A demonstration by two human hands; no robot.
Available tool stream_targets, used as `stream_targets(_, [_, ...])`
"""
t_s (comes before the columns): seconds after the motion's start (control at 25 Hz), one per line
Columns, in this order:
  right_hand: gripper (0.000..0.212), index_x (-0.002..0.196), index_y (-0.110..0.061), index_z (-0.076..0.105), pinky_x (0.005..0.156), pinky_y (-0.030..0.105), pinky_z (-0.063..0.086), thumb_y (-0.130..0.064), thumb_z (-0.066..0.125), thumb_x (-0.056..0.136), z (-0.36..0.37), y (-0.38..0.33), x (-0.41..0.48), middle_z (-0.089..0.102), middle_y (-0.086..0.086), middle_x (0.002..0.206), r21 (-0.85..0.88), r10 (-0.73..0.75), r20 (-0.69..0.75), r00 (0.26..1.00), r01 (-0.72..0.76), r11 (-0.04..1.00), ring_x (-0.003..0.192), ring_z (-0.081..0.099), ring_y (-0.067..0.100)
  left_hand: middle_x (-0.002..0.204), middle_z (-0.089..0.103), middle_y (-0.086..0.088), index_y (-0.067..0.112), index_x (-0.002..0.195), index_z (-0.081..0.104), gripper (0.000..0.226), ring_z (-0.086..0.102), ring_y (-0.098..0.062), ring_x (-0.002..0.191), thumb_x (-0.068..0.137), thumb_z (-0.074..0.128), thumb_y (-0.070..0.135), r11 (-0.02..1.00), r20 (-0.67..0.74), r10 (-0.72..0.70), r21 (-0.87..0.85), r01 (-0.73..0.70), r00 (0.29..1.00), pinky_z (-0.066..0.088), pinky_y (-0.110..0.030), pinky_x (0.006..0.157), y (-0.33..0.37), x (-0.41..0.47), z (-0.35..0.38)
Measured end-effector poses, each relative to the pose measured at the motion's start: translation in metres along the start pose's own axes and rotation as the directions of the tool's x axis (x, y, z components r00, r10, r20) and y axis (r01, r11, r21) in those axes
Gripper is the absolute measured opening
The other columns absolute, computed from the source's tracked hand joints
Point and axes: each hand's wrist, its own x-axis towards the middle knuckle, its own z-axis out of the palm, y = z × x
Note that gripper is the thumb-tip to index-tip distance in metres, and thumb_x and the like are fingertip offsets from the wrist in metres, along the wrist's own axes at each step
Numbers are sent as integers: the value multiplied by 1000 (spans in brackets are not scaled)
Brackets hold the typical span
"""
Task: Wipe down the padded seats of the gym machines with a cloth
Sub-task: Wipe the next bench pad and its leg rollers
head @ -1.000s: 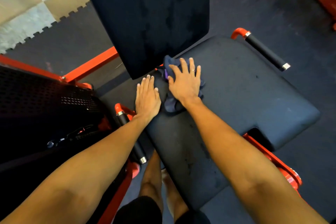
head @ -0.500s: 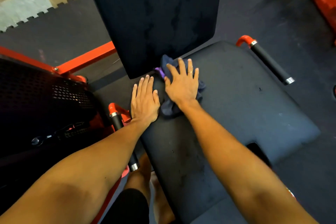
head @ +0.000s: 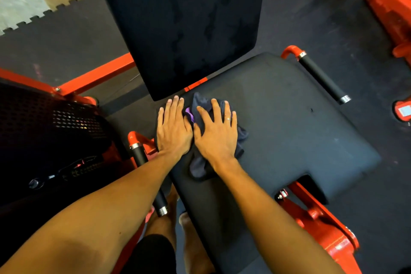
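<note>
Gym clean-up: a person bends over a machine with the right hand (head: 216,138) spread flat, fingers straight and fanned. It pins a crumpled dark-grey cloth with a purple tab (head: 199,170) to the black padded seat (head: 289,129), close under the upright black padded backrest (head: 182,24). The left hand (head: 173,131) lies just beside it, palm down and fingers straight and together, on the seat's left rear corner. It grips nothing and appears to be bracing the body.

The wipe looks to be at that rear corner, with the wide stretch toward the black foam-sleeved handle (head: 322,78) and the scuffed front edge probably yet to cover. Doing it well likely means even palm weight so the cloth does not bunch or slip out. Overlapping passes should run from the backrest seam outward. The bracing hand should lift clear of the path, above the orange steel frame (head: 322,224).
</note>
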Motion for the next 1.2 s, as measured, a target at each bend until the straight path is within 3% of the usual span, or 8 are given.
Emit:
stream_targets(0.08, [52, 144, -32, 57, 122, 59, 19, -49, 54, 94, -3, 17, 42, 37, 6, 162, -68, -14, 15, 1000, 15, 998, 153, 24, 37, 163, 33, -5, 10, 156, 35, 64, 25, -19, 153, 99, 21, 34, 1000, 6, 11, 6, -11, 1000, 17, -42, 126, 2, 0, 0])
stream_targets(0.32, [55, 146, -34, 49, 124, 57, 12, -47, 53, 93, -30, 73, 91, 24, 3, 168, -39, 332, -12, 943, -332, 943, 155, 13, 35, 164, 31, -8, 9, 157, 30, 56, 24, -23, 153, 104, 38, 27, 998, 50, 30, 55, -33, 998, 19, -45, 126, 2, -2, -5])
stream_targets(0.52, [61, 138, -26, 58, 124, 59, 11, -58, 52, 87, -13, 20, 29, 37, 10, 162, -80, 67, -13, 998, -68, 994, 154, 19, 40, 165, 26, -10, 7, 157, 28, 58, 19, -24, 154, 102, 44, 20, 999, 68, -3, -37, 6, 998, 9, -44, 127, 7, 6, -9])
stream_targets(0.64, [62, 140, -28, 57, 123, 62, 5, -61, 49, 88, -21, 47, 42, 37, 7, 162, -133, 37, -19, 999, -39, 990, 154, 18, 37, 167, 21, -11, 2, 157, 25, 60, 15, -25, 155, 103, 45, 18, 996, 96, 68, -65, -61, 993, 2, -41, 127, 32, 14, -4])
stream_targets(0.76, [63, 146, -30, 51, 122, 65, 4, -58, 48, 89, -31, 86, 84, 29, 4, 166, -137, 207, -41, 978, -210, 968, 156, 12, 37, 168, 18, -11, 4, 158, 25, 59, 12, -24, 156, 104, 45, 18, 981, 121, 187, -81, -178, 975, 0, -40, 127, 65, 31, 5])
stream_targets(0.96, [60, 149, -33, 42, 121, 65, -9, -54, 50, 93, -48, 116, 132, 14, 2, 171, 20, 534, -61, 844, -533, 846, 157, 1, 35, 169, 13, -7, 7, 159, 22, 63, 4, -19, 157, 101, 46, 11, 967, 170, 230, -148, -206, 958, -1, -38, 128, 105, 60, 12])
stream_targets(1.08, [61, 152, -34, 38, 121, 65, -8, -55, 47, 95, -45, 117, 131, 12, 2, 171, -1, 521, -63, 851, -522, 853, 157, 0, 35, 169, 11, -7, 7, 159, 19, 72, 2, -19, 157, 96, 53, 10, 959, 186, 251, -179, -219, 950, -4, -37, 127, 119, 66, 13])
stream_targets(1.2, [60, 154, -34, 36, 122, 63, -6, -54, 45, 97, -46, 127, 143, 12, 3, 171, -5, 498, -37, 867, -498, 867, 157, -1, 36, 170, 9, -7, 9, 160, 16, 69, 2, -19, 157, 98, 44, 18, 961, 188, 266, -128, -245, 945, -3, -40, 128, 128, 67, 22])
